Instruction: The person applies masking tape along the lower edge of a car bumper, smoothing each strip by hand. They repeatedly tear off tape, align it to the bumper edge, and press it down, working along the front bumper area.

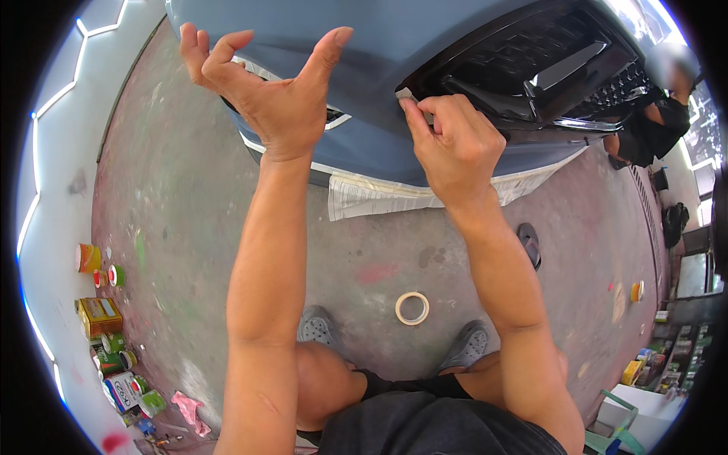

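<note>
Car bumper (364,144), blue-grey, facing the crouching person at the far edge of the concrete floor (349,250).
Its black grille (485,80) takes up the right part, and beyond the right end I see a co-worker (656,133) in dark clothes. Printed masking paper (371,199) hangs along the lower edge; cans and tins (100,315) line the floor's left edge. The left hand (277,98) is spread in front of the headlight end, thumb stretched out and fingers loosely bent; whether it touches I can't tell. The right hand (459,144) is at the grille's left corner, thumb and index finger pinching. A dark sandal (529,244) lies beside the right forearm, and a cream tape roll (400,309) lies flat nearer the floor's near edge. Smallest is the grey scrap (407,95) in that pinch, right at the grille's corner.
</note>
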`<state>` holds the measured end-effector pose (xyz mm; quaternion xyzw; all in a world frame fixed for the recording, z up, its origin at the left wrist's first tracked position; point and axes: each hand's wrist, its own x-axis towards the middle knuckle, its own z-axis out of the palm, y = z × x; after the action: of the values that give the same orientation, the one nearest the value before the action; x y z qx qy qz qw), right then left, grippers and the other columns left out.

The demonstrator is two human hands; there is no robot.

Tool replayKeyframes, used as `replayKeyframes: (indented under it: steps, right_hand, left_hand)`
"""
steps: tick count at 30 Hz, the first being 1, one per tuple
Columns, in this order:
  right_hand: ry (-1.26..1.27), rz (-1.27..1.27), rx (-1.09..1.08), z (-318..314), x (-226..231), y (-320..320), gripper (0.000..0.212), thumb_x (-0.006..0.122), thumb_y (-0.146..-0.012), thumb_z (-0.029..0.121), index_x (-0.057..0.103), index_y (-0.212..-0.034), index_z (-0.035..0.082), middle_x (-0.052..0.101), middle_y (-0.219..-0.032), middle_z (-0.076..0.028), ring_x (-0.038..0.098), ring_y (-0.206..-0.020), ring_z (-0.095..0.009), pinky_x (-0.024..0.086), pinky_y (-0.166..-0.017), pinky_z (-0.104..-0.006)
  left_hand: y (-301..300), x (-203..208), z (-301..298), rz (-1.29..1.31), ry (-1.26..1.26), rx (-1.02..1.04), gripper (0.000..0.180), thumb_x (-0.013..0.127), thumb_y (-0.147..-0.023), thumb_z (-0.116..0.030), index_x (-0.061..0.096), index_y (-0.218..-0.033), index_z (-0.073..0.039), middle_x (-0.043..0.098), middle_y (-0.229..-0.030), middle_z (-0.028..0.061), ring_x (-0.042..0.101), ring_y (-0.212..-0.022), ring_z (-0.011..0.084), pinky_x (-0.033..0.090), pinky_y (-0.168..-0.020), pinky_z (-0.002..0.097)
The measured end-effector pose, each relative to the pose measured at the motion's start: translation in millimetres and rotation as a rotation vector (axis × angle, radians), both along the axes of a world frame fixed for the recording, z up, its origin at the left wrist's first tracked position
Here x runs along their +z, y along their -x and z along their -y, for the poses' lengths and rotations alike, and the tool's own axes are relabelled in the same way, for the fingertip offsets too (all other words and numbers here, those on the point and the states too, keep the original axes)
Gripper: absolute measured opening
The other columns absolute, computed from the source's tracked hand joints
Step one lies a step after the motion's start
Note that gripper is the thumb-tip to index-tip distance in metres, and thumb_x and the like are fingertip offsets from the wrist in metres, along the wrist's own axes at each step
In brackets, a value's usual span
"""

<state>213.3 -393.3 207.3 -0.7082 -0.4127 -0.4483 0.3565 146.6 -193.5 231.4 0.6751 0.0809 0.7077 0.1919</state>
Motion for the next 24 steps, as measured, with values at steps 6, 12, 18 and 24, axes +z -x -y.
replayKeyframes:
  steps: [6,12,18,24]
  right_hand:
    - [0.170,-0.035,-0.060,2.9,13.9,8.8,0.022,0.089,-0.081,0.009,0.068,-0.078,0.011,0.064,-0.070,-0.001,0.059,-0.057,-0.022,0.044,-0.053,-0.0342]
    - [0.372,0.063,-0.121,27.8,12.1,-0.1,0.023,0.083,-0.078,0.012,0.061,-0.074,0.015,0.061,-0.070,0.000,0.055,-0.053,-0.024,0.045,-0.053,-0.0329]
    - [0.492,0.039,-0.149,65.6,13.8,0.6,0.019,0.082,-0.079,0.010,0.064,-0.078,0.014,0.063,-0.073,0.000,0.059,-0.056,-0.025,0.046,-0.055,-0.0341]
    - [0.558,-0.242,-0.181,131.2,-21.9,-0.8,0.017,0.080,-0.085,0.014,0.065,-0.081,0.010,0.067,-0.077,-0.004,0.067,-0.064,-0.030,0.052,-0.059,-0.0404]
  left_hand:
    - [1.9,-5.2,-4.8,-0.052,-0.017,0.069,0.094,0.105,-0.070,-0.045,0.042,-0.130,-0.010,0.020,-0.164,0.0251,0.022,-0.155,0.0359,0.033,-0.109,0.0449]
    - [-59.7,59.6,10.4,0.483,0.217,0.807,0.058,0.097,-0.082,-0.031,0.055,-0.112,-0.004,0.049,-0.112,0.0097,0.046,-0.103,0.0184,0.043,-0.081,0.0315]
    - [1.7,-0.3,-1.0,-0.014,-0.026,0.073,0.093,0.105,-0.069,-0.045,0.043,-0.128,-0.009,0.024,-0.162,0.0250,0.023,-0.155,0.0377,0.035,-0.107,0.0414]
    - [6.2,4.1,-0.5,-0.023,0.010,0.051,0.076,0.094,-0.085,-0.046,0.043,-0.127,-0.008,0.027,-0.165,0.0242,0.038,-0.148,0.0325,0.041,-0.103,0.0391]
